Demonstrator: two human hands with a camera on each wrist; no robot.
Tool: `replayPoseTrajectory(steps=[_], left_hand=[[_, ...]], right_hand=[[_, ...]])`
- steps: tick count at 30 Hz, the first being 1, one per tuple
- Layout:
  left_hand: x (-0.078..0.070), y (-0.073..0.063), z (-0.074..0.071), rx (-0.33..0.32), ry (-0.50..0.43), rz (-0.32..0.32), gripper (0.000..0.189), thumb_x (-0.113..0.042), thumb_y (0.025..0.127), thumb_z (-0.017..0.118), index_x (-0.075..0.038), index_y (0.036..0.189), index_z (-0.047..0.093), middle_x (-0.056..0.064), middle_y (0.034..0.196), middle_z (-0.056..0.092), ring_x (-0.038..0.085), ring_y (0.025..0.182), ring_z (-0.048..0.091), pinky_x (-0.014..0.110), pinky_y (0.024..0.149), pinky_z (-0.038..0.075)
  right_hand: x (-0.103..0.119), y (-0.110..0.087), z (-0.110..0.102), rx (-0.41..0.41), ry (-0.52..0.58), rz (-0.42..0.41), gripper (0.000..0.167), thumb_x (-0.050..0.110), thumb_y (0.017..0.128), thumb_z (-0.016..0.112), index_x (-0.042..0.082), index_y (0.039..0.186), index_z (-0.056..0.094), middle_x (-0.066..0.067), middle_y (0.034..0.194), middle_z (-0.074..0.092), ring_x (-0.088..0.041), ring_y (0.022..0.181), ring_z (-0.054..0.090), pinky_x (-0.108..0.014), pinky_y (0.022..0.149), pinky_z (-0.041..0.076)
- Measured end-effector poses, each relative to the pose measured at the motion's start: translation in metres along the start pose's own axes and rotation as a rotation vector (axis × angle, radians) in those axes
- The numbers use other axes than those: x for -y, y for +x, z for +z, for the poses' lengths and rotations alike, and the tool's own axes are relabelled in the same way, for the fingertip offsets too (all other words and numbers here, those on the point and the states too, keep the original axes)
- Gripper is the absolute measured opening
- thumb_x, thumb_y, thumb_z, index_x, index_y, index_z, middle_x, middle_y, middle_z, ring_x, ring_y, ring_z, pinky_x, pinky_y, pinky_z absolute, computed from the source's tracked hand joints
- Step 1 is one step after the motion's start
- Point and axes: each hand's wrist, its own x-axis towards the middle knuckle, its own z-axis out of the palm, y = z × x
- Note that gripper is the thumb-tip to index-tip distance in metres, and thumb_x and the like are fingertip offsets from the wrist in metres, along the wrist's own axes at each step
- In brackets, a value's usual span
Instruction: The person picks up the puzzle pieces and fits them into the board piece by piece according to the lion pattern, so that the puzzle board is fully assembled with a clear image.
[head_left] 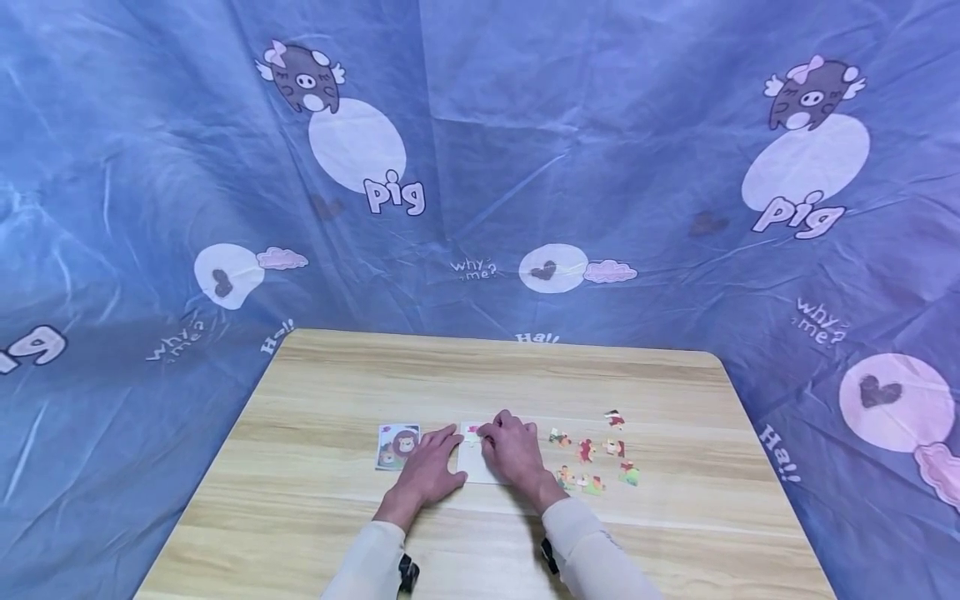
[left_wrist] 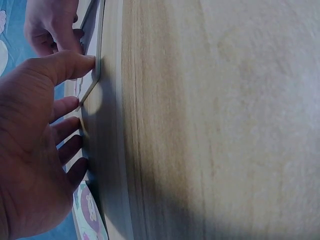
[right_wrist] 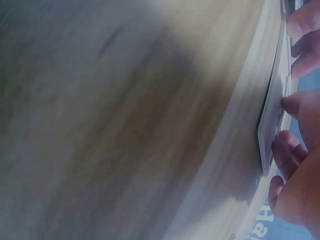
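A white puzzle board lies on the table between the hands. My left hand rests along its left edge; in the left wrist view the thumb touches the board's rim and the other fingers extend loosely beside it. My right hand reaches over the board's right side with bent fingers. Its thumb and fingertips pinch a small puzzle piece with pink and green print, at the board's upper left corner. Those fingertips partly hide the piece. In the right wrist view, the curled lower fingers hang close over the board.
Several loose puzzle pieces in red, green and yellow are spread right of the board. A printed lion picture card lies to the left, partly under the left hand in the head view. Behind the wooden table hangs a blue curtain.
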Motion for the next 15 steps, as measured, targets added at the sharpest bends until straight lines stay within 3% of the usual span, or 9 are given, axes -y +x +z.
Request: replayPoseTrajectory(steps=[7, 15], left_hand=[[-0.001, 0.001, 0.0, 0.004, 0.004, -0.008, 0.065, -0.035, 0.077, 0.069, -0.011, 0.135, 0.054, 0.009, 0.151, 0.042, 0.032, 0.134, 0.041, 0.051, 0.108, 0.038], [0.0, 0.003, 0.001, 0.005, -0.001, -0.013, 0.065, -0.036, 0.077, 0.069, -0.012, 0.136, 0.053, 0.007, 0.151, 0.042, 0.032, 0.135, 0.04, 0.051, 0.109, 0.037]], right_hand=[[-0.01, -0.002, -0.009, -0.003, 0.066, 0.024, 0.029, 0.027, 0.085, 0.067, 0.025, 0.114, 0.069, 0.001, 0.102, 0.06, -0.018, 0.092, 0.059, -0.034, 0.075, 0.038], [-0.033, -0.007, -0.024, -0.015, 0.055, 0.048, 0.028, 0.022, 0.082, 0.069, 0.024, 0.11, 0.07, 0.0, 0.103, 0.059, -0.021, 0.097, 0.057, -0.037, 0.08, 0.038]])
